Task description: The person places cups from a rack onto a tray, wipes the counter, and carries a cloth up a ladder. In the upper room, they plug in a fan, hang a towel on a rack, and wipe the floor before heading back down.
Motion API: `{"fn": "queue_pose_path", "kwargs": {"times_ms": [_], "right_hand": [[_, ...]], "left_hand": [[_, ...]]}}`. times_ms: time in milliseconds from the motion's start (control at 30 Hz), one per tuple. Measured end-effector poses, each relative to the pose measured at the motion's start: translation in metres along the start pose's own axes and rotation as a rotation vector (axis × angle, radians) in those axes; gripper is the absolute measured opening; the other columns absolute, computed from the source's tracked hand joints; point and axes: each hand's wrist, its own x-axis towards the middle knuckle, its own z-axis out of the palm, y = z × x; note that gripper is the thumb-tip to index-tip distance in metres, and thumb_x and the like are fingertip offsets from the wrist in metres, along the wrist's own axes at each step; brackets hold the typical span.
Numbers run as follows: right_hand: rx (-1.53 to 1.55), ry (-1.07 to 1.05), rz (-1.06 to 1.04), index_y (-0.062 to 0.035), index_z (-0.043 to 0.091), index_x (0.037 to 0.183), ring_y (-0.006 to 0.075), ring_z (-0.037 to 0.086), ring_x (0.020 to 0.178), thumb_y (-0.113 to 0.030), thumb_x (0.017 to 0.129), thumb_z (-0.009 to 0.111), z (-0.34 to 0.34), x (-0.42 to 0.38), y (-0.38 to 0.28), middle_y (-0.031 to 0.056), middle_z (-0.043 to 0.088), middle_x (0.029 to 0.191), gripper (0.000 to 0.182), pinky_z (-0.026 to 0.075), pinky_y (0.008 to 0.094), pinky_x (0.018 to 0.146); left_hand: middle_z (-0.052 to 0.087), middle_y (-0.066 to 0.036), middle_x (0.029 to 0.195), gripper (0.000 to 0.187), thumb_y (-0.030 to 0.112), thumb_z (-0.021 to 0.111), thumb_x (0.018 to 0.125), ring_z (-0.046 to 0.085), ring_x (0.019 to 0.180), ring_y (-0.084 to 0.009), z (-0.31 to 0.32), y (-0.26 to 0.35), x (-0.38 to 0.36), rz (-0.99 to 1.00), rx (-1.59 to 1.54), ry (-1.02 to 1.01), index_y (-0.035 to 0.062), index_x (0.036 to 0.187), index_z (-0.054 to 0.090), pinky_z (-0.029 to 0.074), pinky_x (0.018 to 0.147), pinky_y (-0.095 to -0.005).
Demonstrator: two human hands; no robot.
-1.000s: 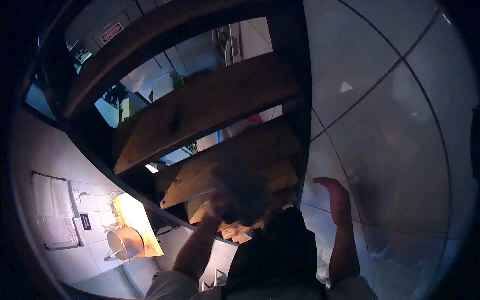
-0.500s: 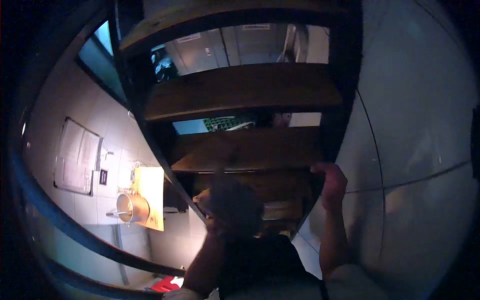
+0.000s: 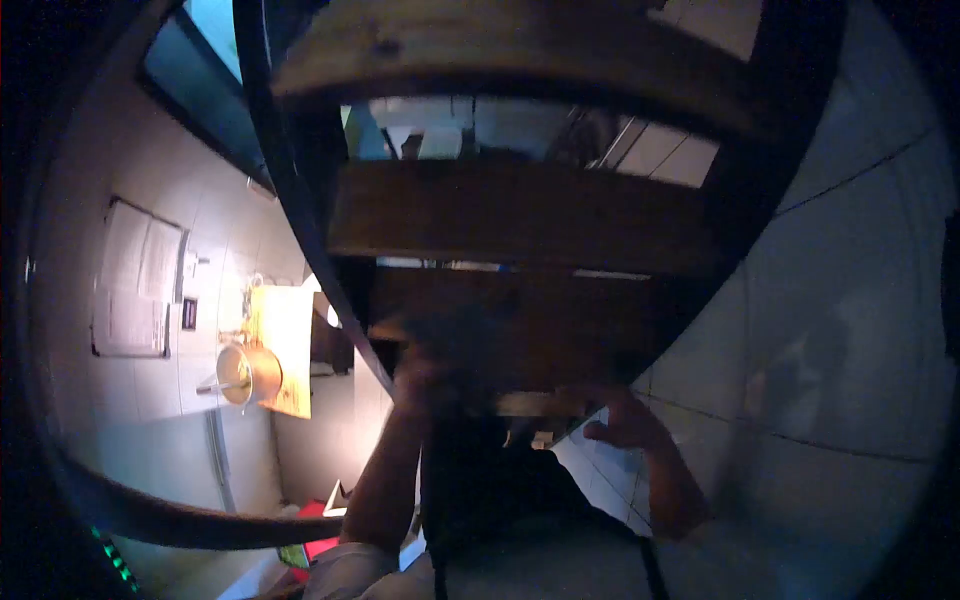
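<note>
My left hand (image 3: 418, 385) is low in the middle of the view, in shadow before the wooden steps. Its fingers are smeared and dark, closed against a dark, blurred shape (image 3: 465, 345) that I cannot make out. My right hand (image 3: 630, 418) hangs over the right side of the staircase, thumb and bent fingers apart, with nothing visible in it. Several wooden treads (image 3: 520, 210) rise in front of me between dark side rails. A dark apron (image 3: 500, 490) covers my front.
A dark curved handrail (image 3: 200, 525) runs along the lower left. Beyond it, a metal pot (image 3: 250, 373) with a handle sticking out stands on a lit wooden board (image 3: 297, 350). Framed papers (image 3: 137, 280) hang on the tiled wall. A pale tiled wall (image 3: 850, 330) borders the right.
My view has shifted on the stairs, and the treads look larger. My left hand sits a little higher in view. The right hand has dropped lower and leftward, its thumb now apart from the fingers.
</note>
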Motion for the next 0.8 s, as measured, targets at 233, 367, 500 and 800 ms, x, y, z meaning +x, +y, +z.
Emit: {"fn": "queue_pose_path", "kwargs": {"times_ms": [233,367,500,800], "right_hand": [[0.897,0.704,-0.109,-0.0074,0.054,0.136,0.0268,0.058,0.118,-0.027,0.087,0.073,-0.011,-0.054,-0.032,0.009,0.06,0.132,0.056,0.047,0.0414,0.103],[0.34,0.866,-0.076,-0.0102,0.056,0.135,0.038,0.058,0.118,-0.01,0.093,0.06,-0.036,-0.081,-0.009,0.0171,0.061,0.132,0.042,0.046,0.0459,0.103],[-0.246,0.61,0.282,-0.0122,0.063,0.127,0.0394,0.06,0.114,-0.01,0.093,0.054,-0.088,-0.087,-0.052,0.018,0.064,0.125,0.035,0.048,0.0471,0.099],[-0.044,0.582,0.15,-0.0017,0.053,0.135,0.0263,0.056,0.118,-0.049,0.103,0.047,-0.206,-0.051,-0.278,0.0205,0.063,0.122,0.058,0.043,0.0412,0.103]], "left_hand": [[0.066,-0.018,0.11,0.041,0.038,0.065,0.087,0.062,0.104,-0.0362,0.228,0.071,0.067,0.312,0.902,-0.854,0.0082,0.116,0.067,0.048,0.095,-0.0492],[0.064,-0.019,0.113,0.036,0.033,0.057,0.093,0.06,0.106,-0.0374,0.279,0.103,0.109,-0.076,0.738,-1.106,0.0043,0.114,0.066,0.047,0.095,-0.0471],[0.063,-0.018,0.118,0.035,0.028,0.054,0.098,0.06,0.108,-0.0343,0.324,0.124,0.145,-0.032,0.627,-1.211,0.0019,0.121,0.06,0.048,0.096,-0.0421],[0.056,-0.016,0.137,0.055,0.03,0.058,0.099,0.054,0.124,-0.0307,0.248,0.141,0.208,-0.232,0.424,-0.435,-0.0014,0.142,0.046,0.043,0.107,-0.0414]]}}
